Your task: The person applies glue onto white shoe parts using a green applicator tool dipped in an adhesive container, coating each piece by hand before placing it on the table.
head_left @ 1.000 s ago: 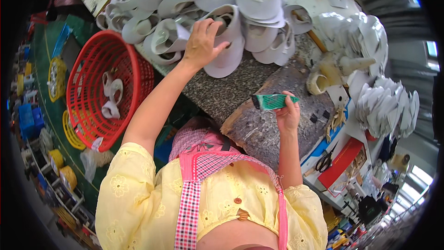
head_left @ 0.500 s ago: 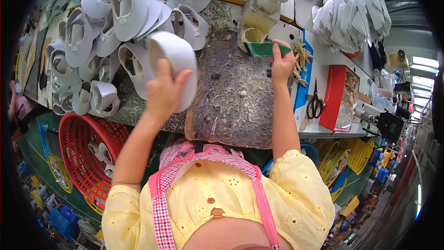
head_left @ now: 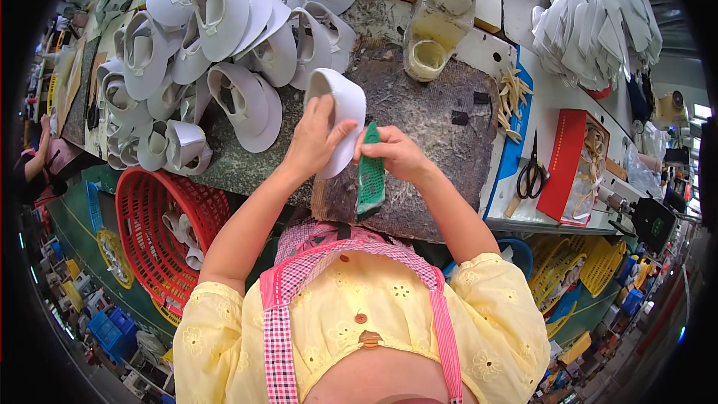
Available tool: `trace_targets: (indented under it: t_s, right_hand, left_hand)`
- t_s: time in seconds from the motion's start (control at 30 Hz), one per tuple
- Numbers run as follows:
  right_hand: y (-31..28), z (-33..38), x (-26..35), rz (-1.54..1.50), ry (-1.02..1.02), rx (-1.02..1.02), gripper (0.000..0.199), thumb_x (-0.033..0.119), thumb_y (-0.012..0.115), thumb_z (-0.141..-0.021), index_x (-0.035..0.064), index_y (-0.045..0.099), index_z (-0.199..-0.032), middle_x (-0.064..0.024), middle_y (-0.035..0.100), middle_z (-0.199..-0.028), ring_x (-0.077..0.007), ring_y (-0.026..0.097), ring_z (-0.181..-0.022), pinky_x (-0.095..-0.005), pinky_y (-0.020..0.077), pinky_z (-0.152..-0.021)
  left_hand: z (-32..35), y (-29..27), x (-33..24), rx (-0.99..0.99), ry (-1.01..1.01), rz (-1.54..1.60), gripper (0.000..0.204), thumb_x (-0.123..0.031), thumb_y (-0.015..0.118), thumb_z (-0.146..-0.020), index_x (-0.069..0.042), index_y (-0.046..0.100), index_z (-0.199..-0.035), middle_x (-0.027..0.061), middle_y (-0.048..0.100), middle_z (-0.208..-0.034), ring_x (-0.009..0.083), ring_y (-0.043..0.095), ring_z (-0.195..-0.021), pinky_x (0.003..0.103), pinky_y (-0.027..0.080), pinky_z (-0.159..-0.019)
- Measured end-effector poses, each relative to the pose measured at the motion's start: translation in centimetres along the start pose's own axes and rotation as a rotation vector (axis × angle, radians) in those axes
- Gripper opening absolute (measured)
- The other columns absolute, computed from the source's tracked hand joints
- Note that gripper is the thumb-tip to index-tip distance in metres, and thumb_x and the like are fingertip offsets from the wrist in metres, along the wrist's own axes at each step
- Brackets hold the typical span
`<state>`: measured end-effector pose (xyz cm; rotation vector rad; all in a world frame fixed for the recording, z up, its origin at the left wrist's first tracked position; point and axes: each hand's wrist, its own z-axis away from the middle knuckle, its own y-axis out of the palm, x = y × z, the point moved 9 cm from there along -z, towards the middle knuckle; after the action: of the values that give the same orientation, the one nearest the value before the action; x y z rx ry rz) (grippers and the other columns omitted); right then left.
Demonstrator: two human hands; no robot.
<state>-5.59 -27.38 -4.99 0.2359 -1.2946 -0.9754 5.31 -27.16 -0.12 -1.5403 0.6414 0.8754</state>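
Note:
My left hand (head_left: 320,137) is closed on a white slipper (head_left: 345,116), its fingers in the opening and the thumb outside. The slipper is held tilted above the worn dark work board (head_left: 419,116). Close beside it, my right hand (head_left: 396,153) grips the top of a green mesh strip (head_left: 372,179). The strip hangs down over the near part of the board, whitish stuff along its lower edge. Behind the board stands a yellowish, crusted glue pot (head_left: 428,58) with a round mouth and an upturned bottle.
White slippers (head_left: 243,105) are heaped at the left. Further right lie cream strips (head_left: 514,97), black scissors (head_left: 532,177) and a red box (head_left: 572,164). White sole-shaped pieces (head_left: 576,26) are stacked at the back right. A red basket (head_left: 138,217) stands below the left table edge.
My right hand has brought the green strip from the glue pot down toward me, turning it upright. My left hand has moved the slipper right, so both hands are now close together.

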Motion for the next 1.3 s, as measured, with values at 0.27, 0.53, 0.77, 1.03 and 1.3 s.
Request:
trace_targets:
  t_s: [0.27, 0.53, 0.77, 1.03, 1.3]
  right_hand:
    - [-1.2, 0.3, -0.4, 0.051, -0.001, -0.12, 0.011, 0.011, 0.059, -0.074, -0.0006, 0.06, -0.076, -0.0052, 0.059, -0.076, -0.0113, 0.053, -0.072, -0.0241, 0.041, -0.069]
    - [-0.1, 0.5, 0.3, 0.526, -0.129, -0.128, 0.011, 0.012, 0.059, -0.075, 0.0012, 0.061, -0.075, -0.0023, 0.057, -0.081, -0.0106, 0.052, -0.074, -0.0246, 0.0406, -0.069]
    - [2.6, 0.1, 0.1, 0.868, -0.301, -0.016, 0.01, 0.01, 0.058, -0.075, 0.0001, 0.06, -0.075, -0.0031, 0.056, -0.083, -0.0109, 0.052, -0.075, -0.0255, 0.0409, -0.069]
    - [-1.1, 0.3, -0.7, 0.262, -0.134, -0.045, 0.012, 0.012, 0.057, -0.076, 0.001, 0.061, -0.078, -0.0041, 0.056, -0.09, -0.013, 0.052, -0.078, -0.0254, 0.0396, -0.072]
    - [-2.6, -0.2, -0.1, -0.14, -0.135, -0.115, 0.01, 0.009, 0.056, -0.076, -0.0008, 0.058, -0.076, -0.0063, 0.055, -0.083, -0.0172, 0.054, -0.078, -0.0293, 0.0422, -0.073]
  left_hand:
    - [1.0, -0.9, 2.5, 0.342, -0.138, 0.241, 0.021, -0.019, 0.063, -0.076, -0.003, 0.058, -0.089, 0.0085, 0.054, -0.089, 0.0191, 0.053, -0.081, 0.028, 0.042, -0.068]
    - [2.8, -5.1, 2.3, 0.041, -0.205, 0.531, 0.046, -0.021, 0.066, -0.071, 0.003, 0.047, -0.105, 0.003, 0.057, -0.074, 0.0103, 0.053, -0.07, 0.024, 0.042, -0.069]
    - [3.4, -1.1, 5.7, 0.419, -0.436, 0.098, 0.023, -0.019, 0.068, -0.069, 0.002, 0.061, -0.077, 0.0068, 0.056, -0.074, 0.0127, 0.053, -0.066, 0.027, 0.042, -0.06]
    - [3.9, -2.0, -3.8, 0.152, 0.656, -0.496, 0.014, -0.005, 0.058, -0.064, -0.005, 0.055, -0.077, 0.0049, 0.058, -0.091, 0.0205, 0.055, -0.08, 0.033, 0.043, -0.069]
    - [3.8, -4.1, -2.4, 0.048, 0.444, -0.405, 0.014, 0.004, 0.054, -0.064, -0.005, 0.054, -0.076, 0.0069, 0.06, -0.081, 0.0194, 0.056, -0.074, 0.033, 0.042, -0.068]
